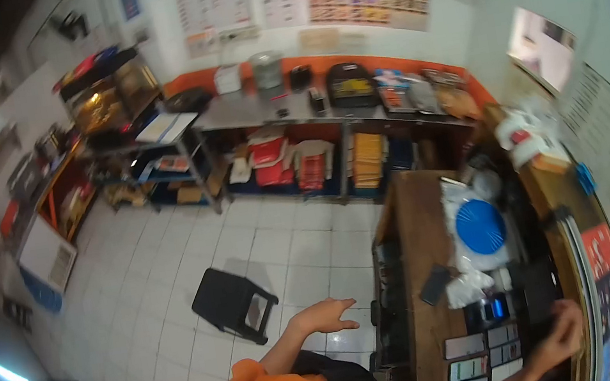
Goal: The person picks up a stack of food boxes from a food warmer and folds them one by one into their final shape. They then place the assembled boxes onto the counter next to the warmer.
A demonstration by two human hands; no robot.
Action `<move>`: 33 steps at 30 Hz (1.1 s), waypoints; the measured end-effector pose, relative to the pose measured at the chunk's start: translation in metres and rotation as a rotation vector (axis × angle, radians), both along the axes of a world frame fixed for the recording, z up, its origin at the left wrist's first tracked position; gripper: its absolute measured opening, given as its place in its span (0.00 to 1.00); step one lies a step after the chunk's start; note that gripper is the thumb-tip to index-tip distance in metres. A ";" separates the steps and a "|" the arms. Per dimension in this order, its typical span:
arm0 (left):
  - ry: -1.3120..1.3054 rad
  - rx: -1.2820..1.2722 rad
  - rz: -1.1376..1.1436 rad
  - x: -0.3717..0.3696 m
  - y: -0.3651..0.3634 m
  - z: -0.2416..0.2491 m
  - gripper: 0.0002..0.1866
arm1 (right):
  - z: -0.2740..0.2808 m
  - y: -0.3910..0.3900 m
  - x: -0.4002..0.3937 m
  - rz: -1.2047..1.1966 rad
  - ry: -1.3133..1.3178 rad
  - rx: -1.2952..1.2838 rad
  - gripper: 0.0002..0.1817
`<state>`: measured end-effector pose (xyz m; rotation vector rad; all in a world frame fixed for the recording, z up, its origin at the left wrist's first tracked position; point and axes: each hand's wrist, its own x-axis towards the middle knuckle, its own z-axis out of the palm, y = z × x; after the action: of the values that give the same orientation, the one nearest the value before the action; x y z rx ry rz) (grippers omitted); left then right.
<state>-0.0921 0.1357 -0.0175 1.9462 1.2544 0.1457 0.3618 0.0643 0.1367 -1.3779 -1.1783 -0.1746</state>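
Observation:
My left hand [328, 316] hangs over the tiled floor at the left side of the wooden counter [424, 240]. Its fingers stretch out, apart, with nothing in them. At the counter's right side is my right hand [565, 331], blurred; its fingers look bent, and I cannot make out whether they hold anything. Several flat, light-faced rectangular pieces [464, 346] lie in rows to its left. A small dark device with a blue-lit screen [498, 308] sits nearby. Beyond it are a crumpled white plastic bag [471, 288], a dark phone-like slab [435, 284] and a round blue lid-like disc [480, 227].
A black stool [234, 304] stands on the white floor tiles to the left. Along the far wall runs a metal table [246, 112] with a black backpack [351, 86] and packages. A glass display case [113, 97] is at the back left.

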 end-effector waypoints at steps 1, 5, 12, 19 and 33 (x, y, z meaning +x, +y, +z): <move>-0.012 0.006 0.047 -0.023 -0.003 -0.005 0.43 | -0.017 0.018 -0.051 0.179 0.039 -0.105 0.12; 0.236 -0.096 0.209 -0.150 -0.041 -0.013 0.44 | -0.097 0.065 -0.247 0.840 0.050 -0.635 0.14; 0.199 -0.318 0.602 -0.326 -0.121 -0.216 0.41 | -0.223 0.114 -0.404 1.235 -0.177 -1.220 0.23; -0.746 -0.491 2.185 -0.349 -0.286 -0.308 0.25 | -0.402 0.163 -0.376 1.085 -0.588 -1.511 0.25; -1.256 -0.661 2.474 -0.198 -0.413 -0.332 0.18 | -0.497 0.195 -0.438 0.735 -0.228 -2.275 0.24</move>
<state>-0.2901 -0.2778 -0.3493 -1.0912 1.4434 1.4480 -0.0765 0.2598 -0.3603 -2.4442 -1.9251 2.2063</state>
